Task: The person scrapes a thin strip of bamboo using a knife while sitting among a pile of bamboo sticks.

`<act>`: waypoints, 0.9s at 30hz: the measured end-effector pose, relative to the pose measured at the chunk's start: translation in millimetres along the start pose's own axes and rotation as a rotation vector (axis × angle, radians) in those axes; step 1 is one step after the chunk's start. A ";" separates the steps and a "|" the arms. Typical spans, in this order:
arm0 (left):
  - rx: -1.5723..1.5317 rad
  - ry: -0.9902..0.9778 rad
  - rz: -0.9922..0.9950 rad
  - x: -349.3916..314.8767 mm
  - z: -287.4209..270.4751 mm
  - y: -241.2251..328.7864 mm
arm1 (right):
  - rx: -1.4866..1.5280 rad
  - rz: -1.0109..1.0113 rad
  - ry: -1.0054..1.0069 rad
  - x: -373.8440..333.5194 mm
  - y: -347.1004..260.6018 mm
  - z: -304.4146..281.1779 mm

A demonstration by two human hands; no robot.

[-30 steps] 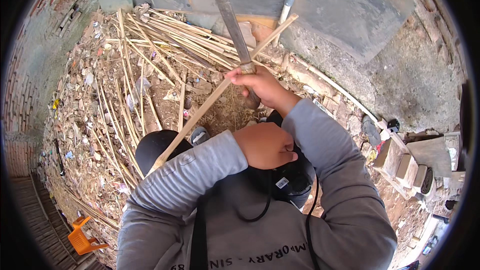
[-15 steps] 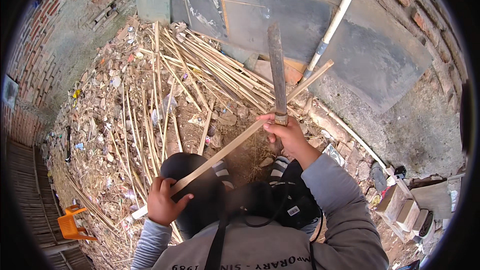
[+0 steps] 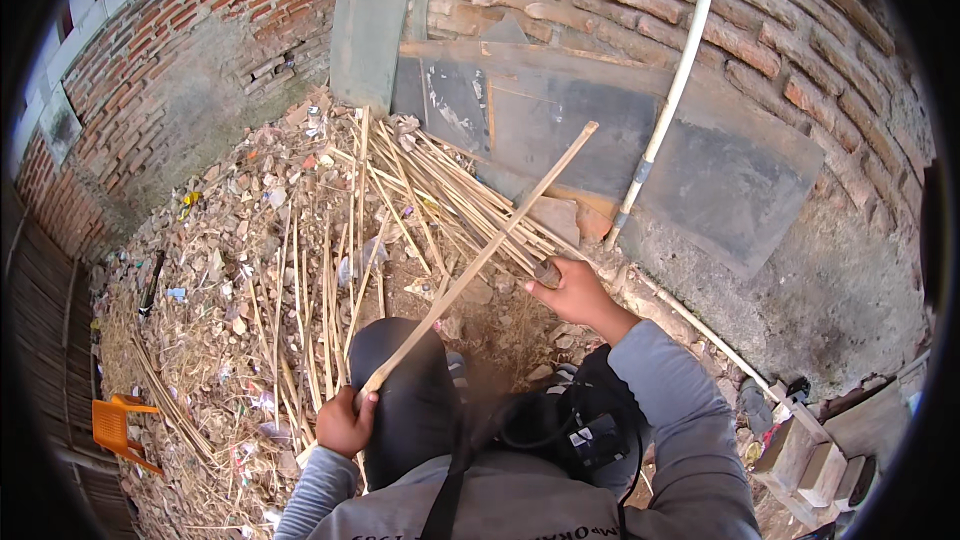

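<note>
My left hand (image 3: 345, 422) is closed around the lower end of a long pale bamboo strip (image 3: 482, 258), beside my dark-clad left knee. The strip slants up and away to the right, its far end in front of the dark panels. To the right of the strip, apart from it, my right hand (image 3: 580, 295) is closed on the handle of a machete (image 3: 545, 272). Only a short brownish piece of the machete shows above the fist; its blade cannot be made out from this angle.
Many loose bamboo strips (image 3: 455, 190) lie on rubble-strewn ground ahead. Dark panels (image 3: 560, 120) and a white pipe (image 3: 682, 65) lean by the brick wall. An orange plastic chair (image 3: 122, 425) is at far left, wooden blocks (image 3: 822, 475) at lower right.
My left hand has moved slightly right and down, and the strip now points more steeply away. The machete blade, upright before, no longer shows. The view has tilted up toward the wall.
</note>
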State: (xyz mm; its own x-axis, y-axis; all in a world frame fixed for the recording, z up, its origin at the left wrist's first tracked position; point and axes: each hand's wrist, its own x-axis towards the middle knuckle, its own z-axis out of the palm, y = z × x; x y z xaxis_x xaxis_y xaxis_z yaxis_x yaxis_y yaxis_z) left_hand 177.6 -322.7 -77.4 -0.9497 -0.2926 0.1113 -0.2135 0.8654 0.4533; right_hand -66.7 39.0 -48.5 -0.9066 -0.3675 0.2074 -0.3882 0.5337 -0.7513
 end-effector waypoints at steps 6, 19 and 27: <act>0.085 0.007 -0.027 9.8 -2.4 13.8 | -0.277 -0.129 -0.216 43.0 -0.9 7.8; 0.003 0.040 -0.033 12.5 3.8 13.4 | -0.138 0.007 -0.151 -0.9 24.6 24.1; 0.020 0.072 0.062 13.3 17.0 -18.3 | -0.336 -0.031 -0.230 42.9 42.3 1.0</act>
State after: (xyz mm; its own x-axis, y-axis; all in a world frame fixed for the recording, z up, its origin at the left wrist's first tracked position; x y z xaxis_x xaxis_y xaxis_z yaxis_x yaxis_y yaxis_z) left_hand 165.0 -335.5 -99.2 -0.9425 -0.2659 0.2025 -0.1598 0.8907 0.4256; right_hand -121.9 45.1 -72.0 -0.8480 -0.5274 0.0524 -0.4814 0.7251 -0.4924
